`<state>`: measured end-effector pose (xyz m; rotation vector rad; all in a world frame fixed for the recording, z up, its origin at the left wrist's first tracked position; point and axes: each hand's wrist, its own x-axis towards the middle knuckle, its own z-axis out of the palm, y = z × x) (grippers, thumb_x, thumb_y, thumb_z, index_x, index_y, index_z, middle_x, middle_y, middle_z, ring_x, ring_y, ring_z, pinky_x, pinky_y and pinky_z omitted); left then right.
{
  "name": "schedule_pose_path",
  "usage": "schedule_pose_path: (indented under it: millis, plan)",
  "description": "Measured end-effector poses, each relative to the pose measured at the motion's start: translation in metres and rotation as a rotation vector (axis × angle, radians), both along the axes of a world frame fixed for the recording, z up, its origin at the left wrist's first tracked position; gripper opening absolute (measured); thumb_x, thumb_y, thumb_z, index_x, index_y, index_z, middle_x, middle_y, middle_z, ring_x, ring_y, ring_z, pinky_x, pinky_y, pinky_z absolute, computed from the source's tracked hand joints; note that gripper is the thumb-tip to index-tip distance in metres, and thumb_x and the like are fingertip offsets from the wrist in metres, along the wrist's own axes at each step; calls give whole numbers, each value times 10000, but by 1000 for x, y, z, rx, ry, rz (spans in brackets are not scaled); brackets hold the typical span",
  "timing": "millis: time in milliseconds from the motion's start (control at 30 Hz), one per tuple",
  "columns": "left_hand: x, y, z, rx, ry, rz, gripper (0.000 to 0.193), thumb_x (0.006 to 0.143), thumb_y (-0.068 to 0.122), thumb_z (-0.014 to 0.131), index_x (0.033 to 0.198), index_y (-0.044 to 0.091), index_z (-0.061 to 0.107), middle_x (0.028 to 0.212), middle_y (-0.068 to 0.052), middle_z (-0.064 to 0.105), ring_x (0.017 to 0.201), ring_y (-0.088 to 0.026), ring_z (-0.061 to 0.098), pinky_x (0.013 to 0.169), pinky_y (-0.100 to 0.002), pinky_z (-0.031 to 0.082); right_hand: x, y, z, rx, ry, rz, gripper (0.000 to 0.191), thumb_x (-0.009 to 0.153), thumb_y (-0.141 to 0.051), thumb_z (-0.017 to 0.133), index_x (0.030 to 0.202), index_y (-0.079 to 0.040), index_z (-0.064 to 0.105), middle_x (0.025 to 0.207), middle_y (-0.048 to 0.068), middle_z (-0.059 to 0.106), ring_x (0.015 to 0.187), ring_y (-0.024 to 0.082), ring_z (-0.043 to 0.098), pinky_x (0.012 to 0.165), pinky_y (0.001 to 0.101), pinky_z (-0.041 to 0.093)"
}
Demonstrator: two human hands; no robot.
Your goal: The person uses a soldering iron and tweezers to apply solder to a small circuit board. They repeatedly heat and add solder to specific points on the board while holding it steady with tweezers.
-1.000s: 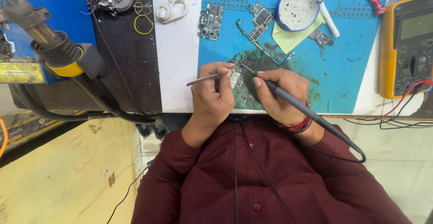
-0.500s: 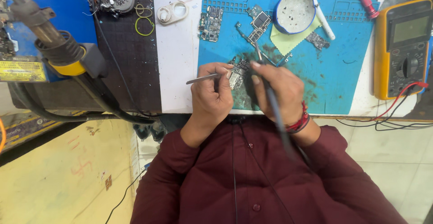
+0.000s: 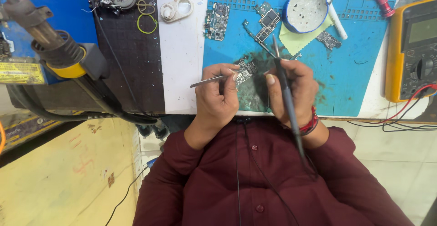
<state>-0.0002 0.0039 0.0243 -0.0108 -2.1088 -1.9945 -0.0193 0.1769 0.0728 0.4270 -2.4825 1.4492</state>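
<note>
In the head view, a blue mat (image 3: 346, 76) is covering the white surface (image 3: 180, 66), with a yellow multimeter (image 3: 412, 48) lying at its right. The left hand (image 3: 218, 94) is pinching tweezers (image 3: 207, 81) against a small circuit board (image 3: 245, 71); the right hand (image 3: 291, 89) is gripping a soldering iron (image 3: 284, 87), tip pointing away just beside the board.

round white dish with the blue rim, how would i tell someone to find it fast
Start at the blue mat on the bench and look to its far edge, left of the yellow multimeter. The dish sits there on a yellow-green cloth, with a white pen against its right side. It is the only round, blue-rimmed thing among flat circuit boards.
</note>
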Motion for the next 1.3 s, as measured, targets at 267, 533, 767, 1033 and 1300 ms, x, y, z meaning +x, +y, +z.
schedule_pose_path:
  millis: [267, 533, 767, 1033, 1300]
  plan:
    - [1, 0, -2, 26, 16, -12, 141, 1075, -23, 587, 1165, 27, 490, 1130, -127, 705, 733, -72, 629, 637, -226, 532, 3, 10, -8, 139, 129, 65, 80, 967, 16, 700, 1012, 19, 635, 908, 137, 701, 740, 263, 683, 680, 342, 513]
    - [1, 0, -2, -2, 27, -3, 146, 1070, -31, 593, 1159, 28, 493, 1124, -128, 702, 724, -72, 624, 636, -225, 529, 0, 6, -6, 177, 135, 111, 107, 951, 12, 722, 997, -2, 626, 927, 137, 714, 748, 274, 687, 676, 356, 523]
    - [1, 0, 0, -7, 28, -9, 146, 1070, -31, 591, 1158, 32, 492, 1127, -125, 701, 716, -68, 619, 633, -225, 524, 0, 5, -2, 188, 112, 113, 115, 945, 12, 730, 1003, -3, 631, 922, 135, 714, 738, 272, 676, 669, 355, 513]
    - [0, -1, 0, -21, 38, -10, 150, 1074, -24, 595, 1162, 38, 490, 1131, -124, 704, 717, -68, 620, 635, -227, 526, 0, 5, -2, 186, 110, 116, 117, 949, 3, 734, 1007, -9, 633, 920, 129, 715, 736, 266, 677, 667, 349, 512]
    - [0, -1, 0, -27, 21, -4, 139, 1071, -20, 601, 1147, 35, 498, 1123, -116, 709, 702, -60, 617, 615, -221, 517, -1, 4, -3, 196, 121, 117, 123, 943, -2, 744, 1003, -12, 637, 900, 125, 711, 717, 265, 666, 653, 351, 500]
